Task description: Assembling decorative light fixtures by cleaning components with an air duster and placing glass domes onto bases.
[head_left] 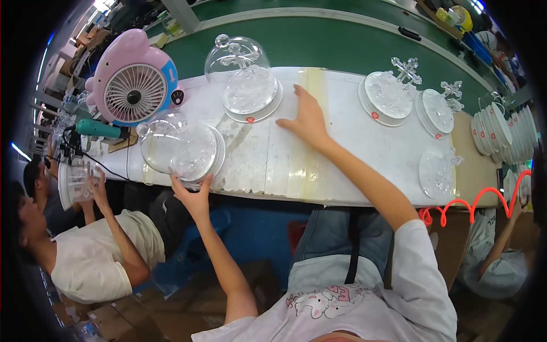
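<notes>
A white round base with a clear knobbed dome (194,151) stands on the white worktop, left of centre. My left hand (192,199) is at its near rim, thumb and fingers spread, the fingertips touching the edge; they do not wrap round it. My right hand (309,121) is open over the worktop, thumb and fingers apart, holding nothing. Beside its fingertips, but apart from them, is another domed base (250,94), with a clear cross visible under the dome. Both bases carry clear, shiny pieces whose details I cannot make out.
A pink fan (134,85) and a teal heat tool (99,128) stand at the left. Round bases with clear crosses (388,94) sit at the right, near stacked white plates (493,131). A red coiled hose (473,202) crosses the right edge. A co-worker (102,245) handles a similar piece.
</notes>
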`<act>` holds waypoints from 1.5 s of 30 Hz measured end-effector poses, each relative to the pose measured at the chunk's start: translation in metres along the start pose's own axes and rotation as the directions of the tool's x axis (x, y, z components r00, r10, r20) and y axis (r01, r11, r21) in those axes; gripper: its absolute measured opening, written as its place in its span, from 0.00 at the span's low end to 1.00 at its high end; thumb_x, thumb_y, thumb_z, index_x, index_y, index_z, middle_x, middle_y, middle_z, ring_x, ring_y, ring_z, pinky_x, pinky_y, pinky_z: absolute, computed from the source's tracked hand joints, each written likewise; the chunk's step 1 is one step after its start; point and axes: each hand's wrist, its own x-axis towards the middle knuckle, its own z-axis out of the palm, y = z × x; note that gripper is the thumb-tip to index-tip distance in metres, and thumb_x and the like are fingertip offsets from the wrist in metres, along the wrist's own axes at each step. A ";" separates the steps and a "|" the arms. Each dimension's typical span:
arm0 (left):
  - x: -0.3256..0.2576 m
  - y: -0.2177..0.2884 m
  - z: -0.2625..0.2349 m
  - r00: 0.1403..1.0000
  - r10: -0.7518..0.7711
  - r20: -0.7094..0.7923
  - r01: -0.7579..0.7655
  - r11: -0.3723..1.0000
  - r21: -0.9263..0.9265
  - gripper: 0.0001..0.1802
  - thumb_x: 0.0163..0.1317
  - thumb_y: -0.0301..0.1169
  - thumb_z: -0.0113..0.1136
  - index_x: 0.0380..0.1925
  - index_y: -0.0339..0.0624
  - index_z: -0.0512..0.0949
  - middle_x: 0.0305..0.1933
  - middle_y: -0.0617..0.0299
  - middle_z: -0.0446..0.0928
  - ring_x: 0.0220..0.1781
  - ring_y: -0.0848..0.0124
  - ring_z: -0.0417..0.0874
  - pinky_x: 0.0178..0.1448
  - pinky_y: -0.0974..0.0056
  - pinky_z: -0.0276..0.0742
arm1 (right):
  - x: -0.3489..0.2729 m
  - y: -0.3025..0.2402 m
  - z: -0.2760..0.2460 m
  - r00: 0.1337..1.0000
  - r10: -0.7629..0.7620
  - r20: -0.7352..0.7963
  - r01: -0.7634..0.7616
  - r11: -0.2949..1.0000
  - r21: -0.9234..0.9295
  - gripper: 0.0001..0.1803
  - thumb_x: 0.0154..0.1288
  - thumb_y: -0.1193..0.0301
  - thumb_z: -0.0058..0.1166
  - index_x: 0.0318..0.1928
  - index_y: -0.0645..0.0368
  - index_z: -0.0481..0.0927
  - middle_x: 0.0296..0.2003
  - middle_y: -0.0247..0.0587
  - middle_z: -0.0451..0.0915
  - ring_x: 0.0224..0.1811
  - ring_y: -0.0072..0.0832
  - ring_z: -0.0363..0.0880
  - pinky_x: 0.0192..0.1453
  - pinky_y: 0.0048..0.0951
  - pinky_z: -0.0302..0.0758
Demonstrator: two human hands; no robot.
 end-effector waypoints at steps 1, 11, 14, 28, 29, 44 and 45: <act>-0.001 -0.005 -0.001 1.000 -0.021 -0.001 0.021 1.000 0.018 0.50 0.36 0.49 0.73 0.58 0.39 0.59 0.59 0.47 0.61 0.64 0.50 0.59 0.67 0.40 0.36 | 0.009 0.009 0.005 0.996 -0.091 0.013 0.092 0.985 -0.147 0.29 0.41 0.65 0.65 0.44 0.65 0.72 0.41 0.44 0.75 0.52 0.41 0.68 0.56 0.35 0.65; -0.001 -0.024 0.003 1.000 0.022 -0.003 -0.022 0.993 0.115 0.48 0.41 0.42 0.73 0.58 0.31 0.58 0.61 0.43 0.59 0.64 0.52 0.59 0.68 0.53 0.48 | 0.052 -0.042 0.050 0.910 0.011 0.414 0.067 0.983 -0.172 0.26 0.45 0.63 0.62 0.45 0.58 0.72 0.44 0.45 0.74 0.54 0.41 0.68 0.56 0.40 0.63; -0.022 0.009 0.003 0.994 0.068 -0.085 -0.055 0.987 0.149 0.43 0.47 0.36 0.69 0.59 0.29 0.57 0.61 0.43 0.59 0.64 0.52 0.59 0.67 0.56 0.53 | 0.018 -0.034 0.045 0.967 -0.146 0.210 0.180 0.972 -0.151 0.28 0.48 0.64 0.59 0.51 0.58 0.69 0.49 0.47 0.71 0.60 0.45 0.62 0.60 0.44 0.59; -0.206 0.280 0.092 0.172 0.787 0.593 0.005 0.601 -0.799 0.16 0.53 0.21 0.55 0.44 0.35 0.74 0.49 0.50 0.73 0.52 0.57 0.74 0.57 0.61 0.67 | -0.407 0.023 -0.358 0.288 0.939 -0.186 -0.733 0.342 0.588 0.11 0.63 0.69 0.47 0.35 0.62 0.80 0.34 0.34 0.80 0.36 0.21 0.76 0.43 0.21 0.71; -0.219 0.285 0.100 0.084 0.782 0.618 0.081 0.613 -0.786 0.14 0.53 0.21 0.55 0.42 0.36 0.75 0.48 0.51 0.74 0.51 0.59 0.75 0.55 0.63 0.68 | -0.421 0.048 -0.360 0.288 0.933 -0.215 -0.780 0.359 0.512 0.13 0.63 0.67 0.46 0.34 0.62 0.80 0.32 0.34 0.80 0.35 0.21 0.76 0.40 0.22 0.71; -0.332 0.282 0.126 -0.278 0.570 0.773 -0.203 0.752 -0.627 0.09 0.56 0.21 0.52 0.38 0.34 0.76 0.40 0.52 0.76 0.43 0.59 0.78 0.48 0.65 0.70 | -0.524 0.281 -0.339 0.242 0.619 -0.747 -0.966 0.079 -0.247 0.14 0.50 0.73 0.51 0.41 0.58 0.75 0.38 0.45 0.75 0.44 0.40 0.73 0.44 0.39 0.71; -0.331 0.286 0.128 -0.267 0.558 0.786 -0.230 0.755 -0.614 0.09 0.56 0.21 0.52 0.38 0.34 0.75 0.39 0.51 0.75 0.42 0.57 0.77 0.48 0.64 0.71 | -0.516 0.290 -0.352 0.292 0.454 -0.842 -0.955 0.081 -0.287 0.14 0.51 0.72 0.50 0.41 0.57 0.74 0.38 0.43 0.75 0.44 0.38 0.73 0.45 0.37 0.71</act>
